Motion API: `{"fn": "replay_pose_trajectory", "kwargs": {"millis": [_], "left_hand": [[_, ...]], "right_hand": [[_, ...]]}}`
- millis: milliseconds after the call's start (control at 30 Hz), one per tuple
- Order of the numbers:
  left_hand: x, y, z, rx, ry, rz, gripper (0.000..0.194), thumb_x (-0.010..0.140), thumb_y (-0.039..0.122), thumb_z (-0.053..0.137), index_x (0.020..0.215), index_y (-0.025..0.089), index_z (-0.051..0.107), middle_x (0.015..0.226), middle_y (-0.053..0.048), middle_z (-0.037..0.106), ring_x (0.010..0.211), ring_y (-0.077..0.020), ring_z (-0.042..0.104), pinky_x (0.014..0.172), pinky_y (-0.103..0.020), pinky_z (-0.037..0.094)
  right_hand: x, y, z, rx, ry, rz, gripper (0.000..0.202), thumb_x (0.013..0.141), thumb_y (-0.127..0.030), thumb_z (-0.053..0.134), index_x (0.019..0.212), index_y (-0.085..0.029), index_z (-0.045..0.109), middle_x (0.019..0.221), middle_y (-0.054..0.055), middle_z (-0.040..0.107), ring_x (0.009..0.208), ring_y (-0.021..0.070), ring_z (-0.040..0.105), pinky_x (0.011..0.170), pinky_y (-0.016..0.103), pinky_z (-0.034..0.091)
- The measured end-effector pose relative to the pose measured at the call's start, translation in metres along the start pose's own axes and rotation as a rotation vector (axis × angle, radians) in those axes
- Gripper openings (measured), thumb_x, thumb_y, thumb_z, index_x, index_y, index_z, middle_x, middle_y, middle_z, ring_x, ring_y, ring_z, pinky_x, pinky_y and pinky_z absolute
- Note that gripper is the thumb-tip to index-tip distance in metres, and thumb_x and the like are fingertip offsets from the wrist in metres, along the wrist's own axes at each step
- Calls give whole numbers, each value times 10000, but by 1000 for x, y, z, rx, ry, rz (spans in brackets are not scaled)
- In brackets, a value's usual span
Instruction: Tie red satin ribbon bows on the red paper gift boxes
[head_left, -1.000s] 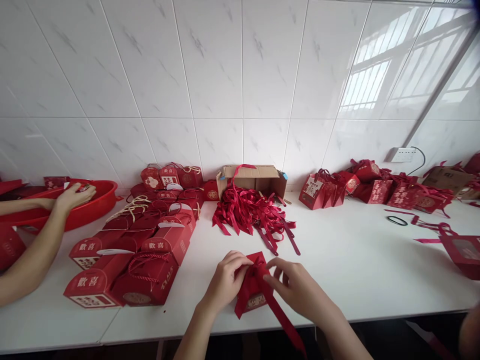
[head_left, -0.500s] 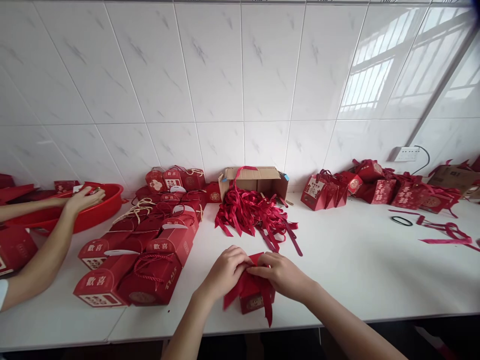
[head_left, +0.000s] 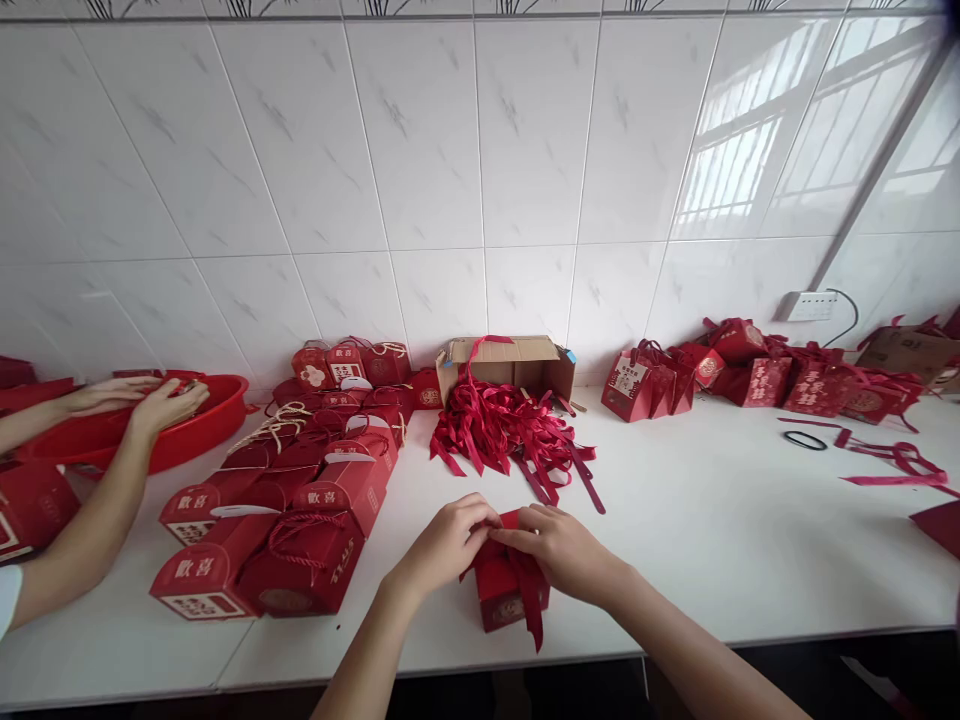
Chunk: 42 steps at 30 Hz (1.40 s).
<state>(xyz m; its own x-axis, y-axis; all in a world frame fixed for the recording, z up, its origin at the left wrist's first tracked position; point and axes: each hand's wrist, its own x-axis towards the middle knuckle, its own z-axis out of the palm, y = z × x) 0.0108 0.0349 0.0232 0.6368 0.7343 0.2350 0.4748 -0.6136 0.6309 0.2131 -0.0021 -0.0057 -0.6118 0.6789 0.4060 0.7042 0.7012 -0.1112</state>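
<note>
A small red box (head_left: pixel 501 603) stands near the front edge of the white table, with a red ribbon (head_left: pixel 533 590) across its top and one end hanging down its front. My left hand (head_left: pixel 455 540) pinches the ribbon at the box's upper left. Close beside it, my right hand (head_left: pixel 562 548) has its fingers closed on the ribbon over the top. The fingertips nearly meet, and the knot or fold between them is partly hidden.
Behind my hands, a heap of red ribbons (head_left: pixel 510 425) spills from a cardboard box (head_left: pixel 536 350). Red gift boxes (head_left: pixel 304 560) stand in rows at left. Further left, another person's hands are over a red basin (head_left: pixel 217 412). A black ring (head_left: pixel 804 440) lies at right.
The ribbon end that stuck out to the left of the box has drawn in close to it. My hands have barely moved. At left, the other person's far hand has come into fuller view.
</note>
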Motion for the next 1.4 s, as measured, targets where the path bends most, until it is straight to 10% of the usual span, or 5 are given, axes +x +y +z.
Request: {"fn": "replay_pose_trajectory", "kwargs": {"millis": [867, 1400], "left_hand": [[2, -9, 7, 11, 23, -9, 190, 854, 126, 409, 832, 213, 577, 893, -32, 579, 835, -165, 557, 769, -285, 464], [3, -25, 4, -305, -313, -29, 139, 870, 310, 508, 775, 213, 537, 1375, -64, 385, 1337, -223, 289, 1076, -383, 320]], "right_hand": [[3, 6, 11, 112, -46, -59, 408, 824, -97, 571, 1078, -397, 678, 791, 27, 489, 716, 148, 418, 612, 247, 338], [-2, 11, 17, 155, 43, -97, 339, 866, -142, 536, 1036, -384, 701, 811, 32, 518, 747, 154, 437, 637, 261, 371]]}}
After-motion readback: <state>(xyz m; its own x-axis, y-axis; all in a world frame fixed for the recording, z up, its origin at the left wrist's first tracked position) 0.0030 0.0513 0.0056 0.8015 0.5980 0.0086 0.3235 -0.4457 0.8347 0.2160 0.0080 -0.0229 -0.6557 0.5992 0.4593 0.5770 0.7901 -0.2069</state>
